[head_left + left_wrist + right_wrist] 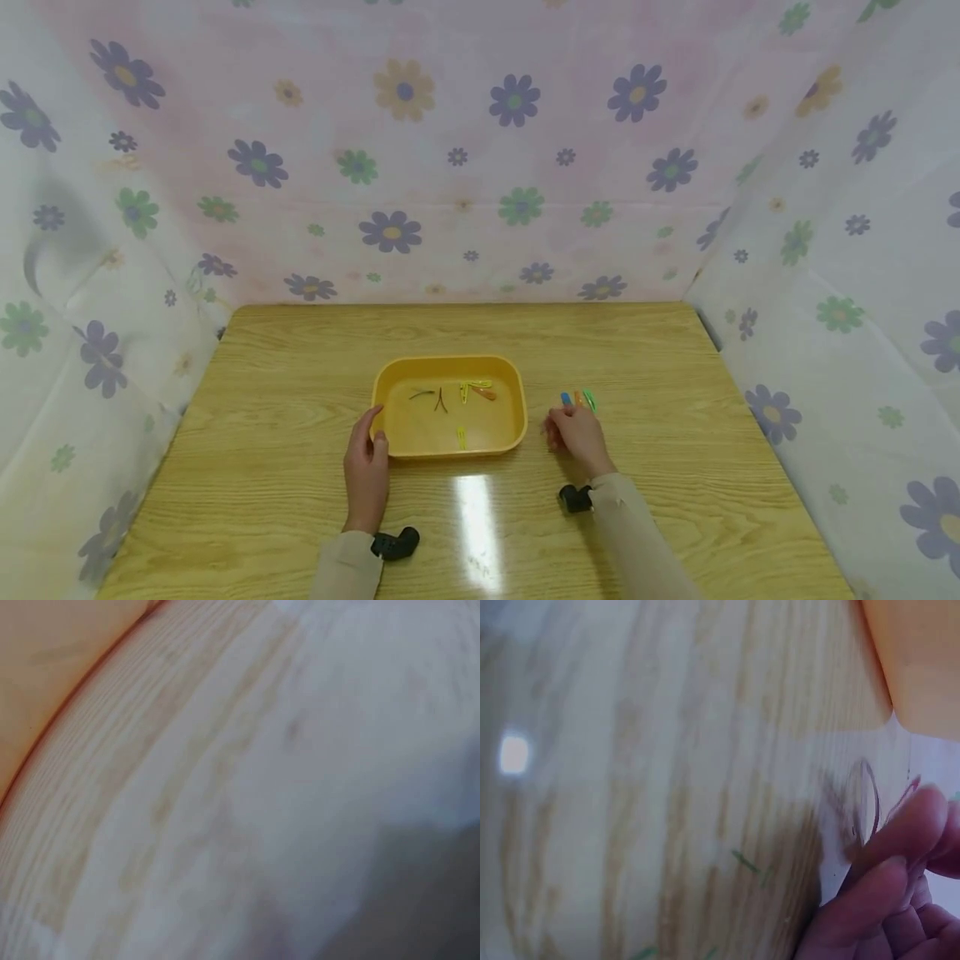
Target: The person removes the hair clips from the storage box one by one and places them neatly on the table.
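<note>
A yellow tray (450, 450) lies on the table. Inside it are yellow snap hair clips (462, 437), an orange hair clip (487, 394), a dark V-shaped piece (440, 402) and a thin green one (422, 393). My left hand (366, 475) holds the tray's front left corner, thumb and finger at the rim. Right of the tray, my right hand (577, 433) pinches a thin looped piece (875, 799), seen in the right wrist view; its kind I cannot tell. Just beyond those fingers lie blue (566, 399), orange (578, 398) and green (590, 401) hair clips.
The wooden table (300, 333) has flower-printed cloth (465, 167) behind it and at both sides. A black wrist camera (396, 544) sits on the left wrist, another (575, 498) on the right. Light glares off the table (476, 525) in front of the tray.
</note>
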Tool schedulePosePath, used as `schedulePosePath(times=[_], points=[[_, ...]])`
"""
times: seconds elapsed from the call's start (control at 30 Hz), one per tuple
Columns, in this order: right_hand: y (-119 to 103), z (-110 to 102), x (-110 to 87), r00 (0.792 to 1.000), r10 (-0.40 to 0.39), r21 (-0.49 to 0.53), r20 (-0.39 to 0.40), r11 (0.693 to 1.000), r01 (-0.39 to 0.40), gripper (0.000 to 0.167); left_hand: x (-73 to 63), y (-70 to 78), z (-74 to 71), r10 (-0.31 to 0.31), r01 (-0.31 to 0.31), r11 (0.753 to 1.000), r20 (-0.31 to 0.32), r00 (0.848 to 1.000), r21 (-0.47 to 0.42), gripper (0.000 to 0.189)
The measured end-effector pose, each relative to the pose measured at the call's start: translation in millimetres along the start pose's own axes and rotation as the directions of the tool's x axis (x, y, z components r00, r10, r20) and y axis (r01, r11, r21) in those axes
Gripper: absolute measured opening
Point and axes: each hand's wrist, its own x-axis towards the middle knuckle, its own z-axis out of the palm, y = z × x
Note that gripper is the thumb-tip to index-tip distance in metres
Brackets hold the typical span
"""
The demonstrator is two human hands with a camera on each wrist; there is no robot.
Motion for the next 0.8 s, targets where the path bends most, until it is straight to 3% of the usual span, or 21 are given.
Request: schedulePosePath(times=[0.23, 0.37, 0.57, 0.73, 0.8], points=[[2.3, 0.2, -1.1, 1.0, 0.017, -0.034, 0.019, 0.999, -0.016, 0.038, 0.0, 0.3, 0.6, 0.004, -0.004, 1.0, -0.002, 1.0, -0.007, 0.034], [0.9, 1.4, -2.1, 0.999, 0.024, -0.154, 0.049, 0.988, -0.017, 0.043, -0.3, 1.1, 0.4, -0.006, 0.006, 1.0, -0.006, 1.0, -0.005, 0.035], [-6.3, 3.2, -3.2, 0.995, -0.025, -0.425, 0.1, 0.903, 0.065, 0.048, 0.2, 1.8, 0.1, 0.002, -0.002, 1.0, -0.005, 1.0, -0.015, 0.035], [-17.2, 2.3, -4.2, 0.992, -0.075, -0.532, 0.097, 0.839, 0.116, 0.042, -0.3, 3.3, -0.3, -0.005, 0.005, 1.0, 0.001, 1.0, -0.022, 0.035], [-21.1, 1.1, -3.4, 0.991, -0.101, -0.547, 0.091, 0.826, 0.134, 0.041, -0.4, 3.4, -0.3, -0.009, 0.009, 1.0, 0.003, 1.0, -0.022, 0.035]])
